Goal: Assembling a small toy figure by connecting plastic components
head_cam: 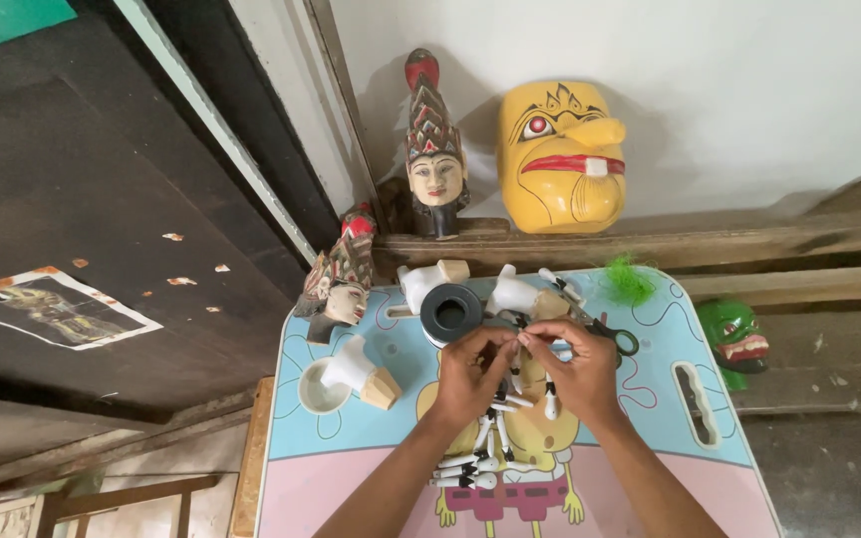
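My left hand [470,374] and my right hand [580,369] meet over the small cartoon-printed table [650,438]. Their fingertips pinch the same small white jointed puppet arm piece [520,344] between them. Below the hands several white puppet arm pieces with black joints [480,463] lie on the tabletop. One more white piece [550,403] hangs or lies under my right hand.
A black tape roll [450,312], white carved puppet torsos [421,282], black scissors [618,337] and green fibre [630,279] lie at the table's far edge. A yellow mask [560,154] and two painted puppet heads [435,164] stand behind. A green mask [734,339] lies at the right.
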